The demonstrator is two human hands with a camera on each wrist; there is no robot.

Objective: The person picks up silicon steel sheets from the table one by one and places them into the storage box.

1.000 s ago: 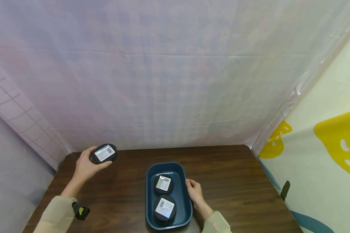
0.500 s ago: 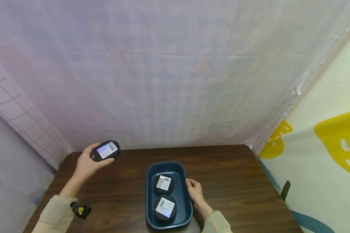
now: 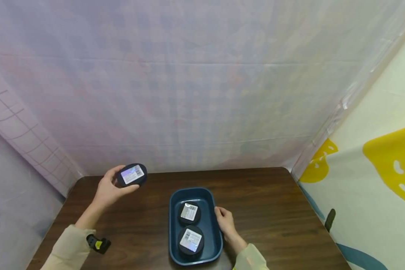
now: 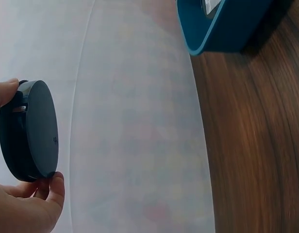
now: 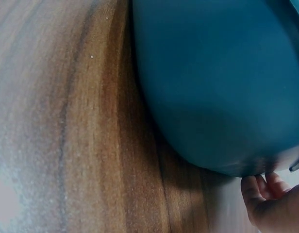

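Note:
My left hand [image 3: 108, 190] holds a round, flat black case [image 3: 132, 175] by its edge, raised above the table's left side and tilted. Its top bears a white barcode label; in the left wrist view, the case's rim [image 4: 16, 141] shows a small slot, with the thumb at one edge and fingertips at the other. My right hand [image 3: 225, 222] grips the right rim of a deep blue rectangular tray [image 3: 217, 247]. In the right wrist view its fingers [image 5: 254, 191] touch the tray's outer wall. Inside the tray lie two similar black cases, a far one [image 3: 189, 213] and a near one [image 3: 191, 240], labels up.
The dark wooden table [image 3: 273, 210] carries the tray near its front middle. A pale checked curtain [image 3: 189, 112] hangs behind the table's far edge. On the right hangs a cream cloth [image 3: 368, 180] with yellow smiling shapes.
My left hand has moved to the right with the black case, a little nearer the tray. The right hand, the tray and its two cases have stayed in place.

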